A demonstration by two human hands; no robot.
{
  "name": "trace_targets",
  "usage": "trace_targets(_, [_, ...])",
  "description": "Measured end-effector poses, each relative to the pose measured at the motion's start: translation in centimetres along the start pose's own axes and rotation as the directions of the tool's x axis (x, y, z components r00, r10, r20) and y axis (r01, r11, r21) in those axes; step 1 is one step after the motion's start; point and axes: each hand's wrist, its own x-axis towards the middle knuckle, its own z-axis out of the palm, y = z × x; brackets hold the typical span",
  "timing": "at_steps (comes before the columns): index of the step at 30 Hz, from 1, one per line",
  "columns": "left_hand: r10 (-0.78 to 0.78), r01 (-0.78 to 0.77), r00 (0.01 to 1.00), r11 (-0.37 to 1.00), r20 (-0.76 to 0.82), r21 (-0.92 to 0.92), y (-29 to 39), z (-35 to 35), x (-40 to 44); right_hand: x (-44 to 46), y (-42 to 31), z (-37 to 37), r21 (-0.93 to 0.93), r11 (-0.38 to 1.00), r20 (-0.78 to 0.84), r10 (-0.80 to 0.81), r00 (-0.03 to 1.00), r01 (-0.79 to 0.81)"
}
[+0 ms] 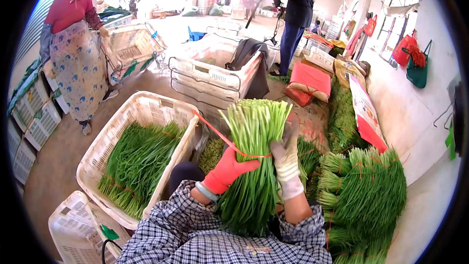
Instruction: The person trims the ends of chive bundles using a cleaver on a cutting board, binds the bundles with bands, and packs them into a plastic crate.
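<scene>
- Watching through the head camera, I have the left hand point(228, 171), in a red glove, pressed to the bunch of garlic chives point(249, 186) from its left side, thumb across the front.
- On the bunch's other side I have the right hand point(287, 164), in a pale striped glove (grey at the fingers), curved against the stems with its thumb forward. Between them the two hands hold the bunch upright, pale stem ends up and leaves down.
- A red strip point(214, 129) crosses the bunch's front just above the left thumb; its loose tail reaches up and left of that hand. I judge this bunch partly bound, the tail not yet secured, though I cannot tell how the strip runs behind.
- To the right of the hands I count as done the banded chive bundles point(366, 186), piled beside the wall.
- To the left of the hands, a white plastic crate point(87, 164) holds more chives point(141, 159); bands show on some, so I cannot tell how much there is left.
</scene>
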Motion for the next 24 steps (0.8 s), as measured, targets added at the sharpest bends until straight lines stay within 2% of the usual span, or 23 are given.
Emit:
trace_targets(1, [-0.023, 0.022, 1.000, 0.995, 0.006, 0.099, 0.4, 0.0, 0.2, -0.5, 0.9, -0.4, -0.011, 0.998, 0.053, -0.056, 0.997, 0.056])
trace_targets(2, [-0.021, 0.021, 1.000, 0.995, -0.002, 0.097, 0.9, 0.3, 0.2, -0.8, -0.7, 0.2, -0.011, 0.999, 0.062, -0.052, 0.997, 0.053])
trace_targets(3, [0.090, -0.081, 0.996, 0.937, -0.010, 0.339, 1.5, 0.8, 0.0, -1.6, -2.9, 1.0, 0.031, 0.999, 0.096, 0.038, 0.995, -0.041])
trace_targets(4, [0.190, -0.164, 0.982, 0.812, 0.012, 0.561, 2.0, 1.4, -0.1, -2.1, -4.1, 1.5, 0.072, 0.988, 0.129, 0.130, 0.983, -0.140])
trace_targets(5, [0.137, -0.113, 0.991, 0.765, 0.011, 0.634, 2.4, 2.0, 0.1, -1.5, -4.0, 1.7, 0.159, 0.955, 0.091, 0.240, 0.967, -0.252])
trace_targets(6, [0.129, -0.104, 0.992, 0.770, 0.006, 0.630, 3.0, 2.5, 0.1, -1.0, -4.0, 1.4, 0.155, 0.953, 0.091, 0.250, 0.964, -0.262])
trace_targets(8, [0.178, -0.140, 0.983, 0.600, 0.039, 0.788, 4.8, 3.6, 0.0, -0.2, -4.2, 0.2, 0.219, 0.965, 0.112, 0.121, 0.986, -0.143])
trace_targets(9, [0.118, -0.148, 0.988, 0.618, 0.095, 0.772, 5.4, 3.8, 0.0, 0.4, -1.8, -0.9, 0.308, 0.947, 0.060, 0.072, 0.996, -0.087])
trace_targets(10, [0.095, -0.148, 0.989, 0.636, 0.114, 0.757, 4.7, 3.8, -0.6, 0.8, -1.8, -2.1, 0.459, 0.864, 0.113, 0.176, 0.978, -0.208])
trace_targets(12, [0.177, -0.260, 0.966, 0.627, 0.190, 0.734, 2.8, 2.9, -1.6, 1.5, 0.1, -4.5, 0.627, 0.731, 0.187, 0.192, 0.963, -0.268])
trace_targets(13, [0.026, -0.166, 0.977, 0.716, 0.212, 0.678, 1.2, 1.7, -2.8, 1.8, 0.7, -5.7, 0.653, 0.713, 0.192, 0.170, 0.967, -0.255])
trace_targets(14, [-0.169, -0.080, 0.940, 0.734, 0.295, 0.675, -0.1, -0.1, -4.1, 1.9, 1.2, -6.8, 0.655, 0.716, 0.188, 0.154, 0.970, -0.240])
trace_targets(15, [-0.353, 0.007, 0.861, 0.729, 0.366, 0.685, -1.2, -2.3, -5.1, 2.2, 1.8, -8.2, 0.630, 0.751, 0.157, 0.128, 0.979, -0.199])
trace_targets(16, [-0.505, 0.014, 0.755, 0.650, 0.418, 0.760, -2.0, -5.0, -5.8, 1.8, 0.9, -7.8, 0.608, 0.774, 0.114, 0.135, 0.984, -0.177])
trace_targets(17, [-0.705, -0.088, 0.605, 0.403, 0.370, 0.911, -0.7, -6.6, -5.4, 1.3, -0.1, -7.4, 0.584, 0.797, 0.071, 0.142, 0.987, -0.157])
trace_targets(18, [-0.515, -0.096, 0.776, 0.474, 0.364, 0.875, 1.5, -7.3, -5.4, 0.9, -0.1, -7.7, 0.580, 0.799, 0.070, 0.145, 0.987, -0.159])
trace_targets(19, [-0.439, -0.041, 0.858, 0.459, 0.267, 0.888, 4.0, -7.3, -4.2, 0.6, 0.1, -7.8, 0.517, 0.852, -0.018, 0.108, 0.994, -0.083])
trace_targets(20, [-0.191, -0.060, 0.961, 0.559, 0.199, 0.827, 4.0, -8.5, -3.3, 0.6, 1.0, -8.2, 0.444, 0.896, -0.035, 0.051, 0.998, -0.031])
trace_targets(21, [0.033, -0.105, 0.993, 0.693, 0.113, 0.714, 4.0, -9.0, -2.1, 0.6, 2.0, -8.6, 0.367, 0.930, -0.051, -0.005, 0.999, 0.024])
trace_targets(22, [-0.031, 0.058, 0.996, 0.940, -0.087, 0.337, 6.6, -6.9, -1.1, 0.6, 2.4, -8.3, 0.435, 0.900, 0.029, -0.015, 0.999, 0.001])
trace_targets(23, [0.083, -0.078, 0.995, 0.993, -0.055, 0.088, 8.3, -5.4, 0.0, 0.7, 2.8, -8.0, 0.497, 0.867, 0.109, -0.025, 0.994, -0.033])
trace_targets(24, [0.154, -0.153, 0.988, 0.988, 0.007, -0.009, 8.2, -3.9, 0.6, 1.0, 3.0, -7.6, 0.531, 0.844, 0.150, -0.009, 0.989, -0.073])
